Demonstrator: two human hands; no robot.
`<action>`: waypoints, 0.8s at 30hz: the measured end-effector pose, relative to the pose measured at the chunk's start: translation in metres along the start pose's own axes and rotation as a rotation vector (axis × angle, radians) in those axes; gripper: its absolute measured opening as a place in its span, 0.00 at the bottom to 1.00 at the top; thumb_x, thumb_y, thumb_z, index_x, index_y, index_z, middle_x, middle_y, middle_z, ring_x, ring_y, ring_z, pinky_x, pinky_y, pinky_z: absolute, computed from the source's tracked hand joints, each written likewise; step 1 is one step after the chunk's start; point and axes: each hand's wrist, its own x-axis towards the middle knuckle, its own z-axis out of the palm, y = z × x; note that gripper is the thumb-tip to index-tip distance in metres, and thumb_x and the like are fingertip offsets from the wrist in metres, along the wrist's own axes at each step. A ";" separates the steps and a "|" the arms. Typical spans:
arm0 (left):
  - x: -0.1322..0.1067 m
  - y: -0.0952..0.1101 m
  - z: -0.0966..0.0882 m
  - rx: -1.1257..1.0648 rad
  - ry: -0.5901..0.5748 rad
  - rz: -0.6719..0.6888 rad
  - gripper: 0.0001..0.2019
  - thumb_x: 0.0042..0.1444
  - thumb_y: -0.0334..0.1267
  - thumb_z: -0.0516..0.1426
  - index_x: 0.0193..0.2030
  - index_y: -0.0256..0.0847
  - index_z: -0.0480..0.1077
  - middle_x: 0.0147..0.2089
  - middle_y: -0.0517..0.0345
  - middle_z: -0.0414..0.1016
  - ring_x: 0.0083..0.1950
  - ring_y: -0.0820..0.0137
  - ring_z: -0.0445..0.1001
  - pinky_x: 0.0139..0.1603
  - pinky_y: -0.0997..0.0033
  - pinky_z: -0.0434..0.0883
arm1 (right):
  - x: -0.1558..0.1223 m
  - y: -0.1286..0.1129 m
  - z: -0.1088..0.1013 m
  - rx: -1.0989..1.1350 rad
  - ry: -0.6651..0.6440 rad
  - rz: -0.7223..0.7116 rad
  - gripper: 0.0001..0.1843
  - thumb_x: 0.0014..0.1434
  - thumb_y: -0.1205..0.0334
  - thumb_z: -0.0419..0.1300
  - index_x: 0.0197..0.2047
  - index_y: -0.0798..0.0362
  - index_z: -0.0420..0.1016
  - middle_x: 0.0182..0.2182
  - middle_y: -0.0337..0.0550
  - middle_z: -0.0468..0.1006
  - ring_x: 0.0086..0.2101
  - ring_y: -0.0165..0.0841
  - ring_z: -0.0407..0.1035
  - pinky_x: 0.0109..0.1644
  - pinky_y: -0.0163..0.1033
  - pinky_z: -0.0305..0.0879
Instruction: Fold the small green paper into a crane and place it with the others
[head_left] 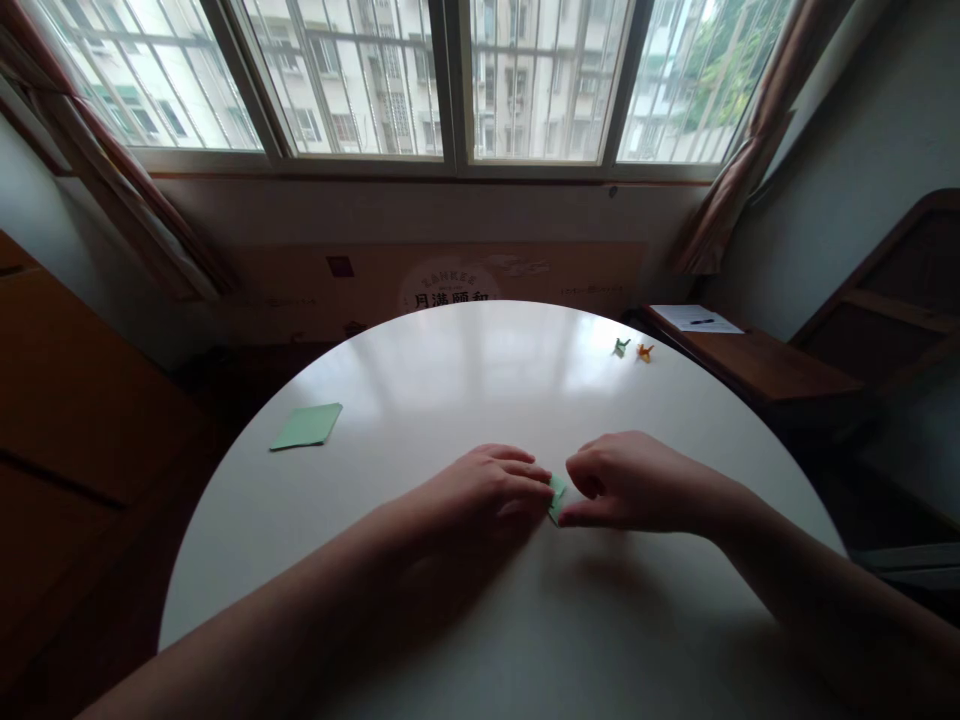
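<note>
A small folded piece of green paper (pixel 556 497) lies on the white table between my two hands. My left hand (pixel 499 485) comes from the left and holds the paper's left side against the tabletop with its fingertips; its thumb is mostly hidden underneath. On the other side, my right hand (pixel 630 485) has its fingers curled in, with nothing visible inside them. Its thumb stretches left, and the tip reaches the paper's lower right edge. The fingers of my left hand cover part of the paper, so its full shape cannot be made out.
Green square sheets (pixel 307 427) lie stacked at the table's left. Near the far right edge stand a small green folded figure (pixel 621 347) and an orange one (pixel 645 352). Beyond the round table (pixel 480 350), a wooden side table (pixel 787 358) bears white paper (pixel 686 318) and a pen (pixel 702 321).
</note>
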 end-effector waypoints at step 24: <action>-0.005 0.006 -0.007 0.063 0.034 -0.219 0.15 0.62 0.30 0.57 0.53 0.47 0.76 0.57 0.57 0.78 0.57 0.61 0.73 0.57 0.60 0.71 | 0.008 0.013 0.005 0.154 0.125 -0.044 0.03 0.59 0.65 0.64 0.36 0.48 0.78 0.31 0.35 0.79 0.30 0.28 0.70 0.34 0.33 0.58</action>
